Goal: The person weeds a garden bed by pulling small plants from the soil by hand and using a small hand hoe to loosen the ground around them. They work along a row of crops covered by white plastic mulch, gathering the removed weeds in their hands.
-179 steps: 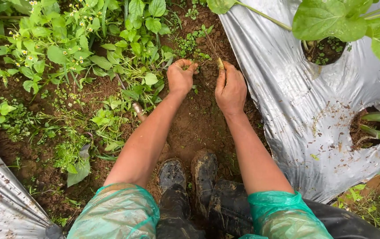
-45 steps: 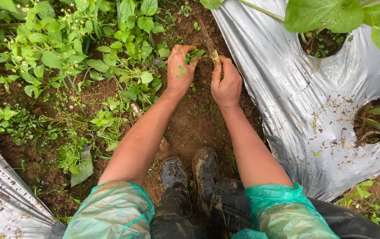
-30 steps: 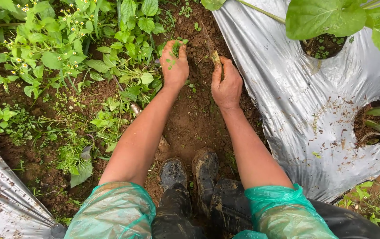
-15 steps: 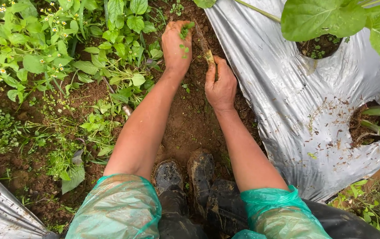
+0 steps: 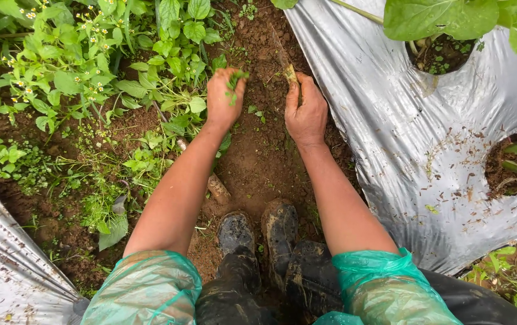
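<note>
My left hand is closed around a small bunch of green weeds above the brown soil furrow. My right hand grips a muddy digging tool whose blade points away from me into the soil. The two hands are a short distance apart, side by side. Both arms wear green plastic sleeves near the shoulders. My muddy black boots stand in the furrow below the hands.
Silver plastic mulch covers the bed on the right, with holes holding leafy plants. Dense weeds with small flowers fill the left side. Another strip of silver mulch lies at the lower left.
My left hand has pulled back toward me and to the left with the weeds, after reaching farther up the furrow. My right hand stays on the tool.
</note>
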